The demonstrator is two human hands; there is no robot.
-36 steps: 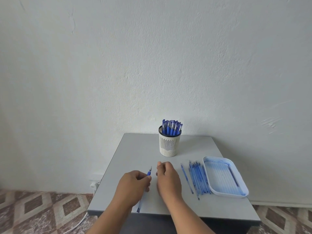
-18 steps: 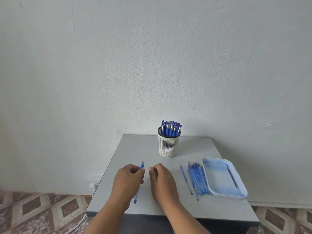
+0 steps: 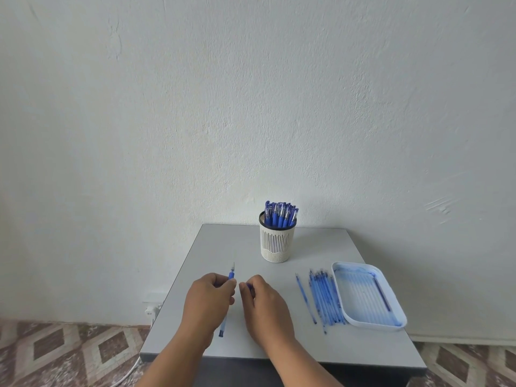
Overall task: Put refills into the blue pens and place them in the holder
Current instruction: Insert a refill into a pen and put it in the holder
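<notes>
Filling most of the view, a pale wall rises behind a grey tabletop, and a patterned tile floor shows at 7 and 5 o'clock. On the tabletop, at 3 o'clock from the hands, a white tray stained with blue ink lies flat, with one dark refill inside it along its right side. Toward 12 o'clock a white slotted holder stands upright, well apart from the hands, and a bunch of blue pens stands in it with the caps up.

The left hand is curled around a blue pen; its fingers and thumb grip the barrel, the tip end with a thin point comes out at 12 o'clock, and the back end comes out at 6 o'clock, low over the tabletop. The right hand is just beside it at 3 o'clock, fingers curled, and it pinches a small blue part at the fingertips; I cannot tell what piece it is.

Just left of the tray, touching its edge, a row of loose blue refills lies on the tabletop, pointing about 12 to 6 o'clock, and one refill lies a little apart at the 9 o'clock side of the row.
</notes>
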